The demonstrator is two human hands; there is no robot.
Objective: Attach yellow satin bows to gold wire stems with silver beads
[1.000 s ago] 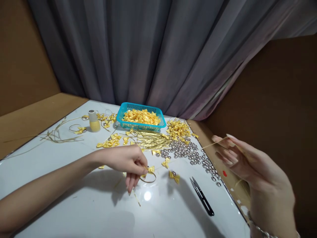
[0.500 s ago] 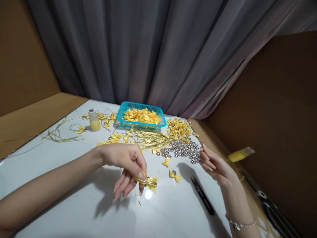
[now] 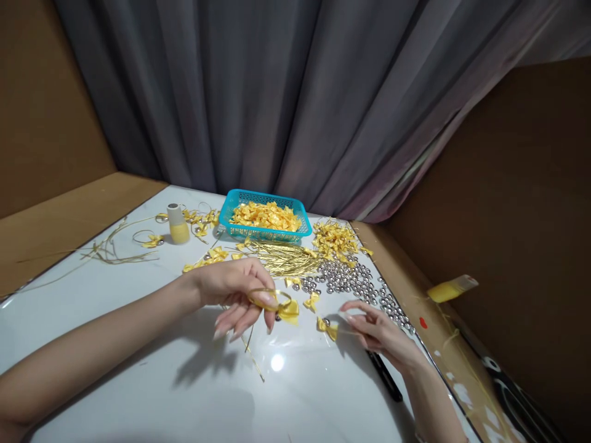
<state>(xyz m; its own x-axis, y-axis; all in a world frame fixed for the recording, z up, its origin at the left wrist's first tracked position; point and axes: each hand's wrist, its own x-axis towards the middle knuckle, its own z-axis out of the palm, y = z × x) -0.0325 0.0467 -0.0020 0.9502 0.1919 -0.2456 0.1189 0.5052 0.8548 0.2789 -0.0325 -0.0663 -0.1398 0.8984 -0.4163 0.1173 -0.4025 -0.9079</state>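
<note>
- Above the middle of the worktop point(image 3: 295, 400), a looped yellow bow point(image 3: 289, 312) sat in the left hand point(image 3: 244, 298), whose narrow grip pinched it between thumb and finger.
- Over the worktop's right side, the right hand point(image 3: 381, 332) had bent fingers near a loose bow point(image 3: 327, 330); whether its grip held anything could not be told.
- Partly behind that hand lay black snips point(image 3: 386, 378).
- Farther back were gold strips point(image 3: 289, 259), silver pieces point(image 3: 344, 279) and a blue basket point(image 3: 265, 234) of yellow bows point(image 3: 266, 216).

No legible text in view — no labels, brands, numbers, signs.
</note>
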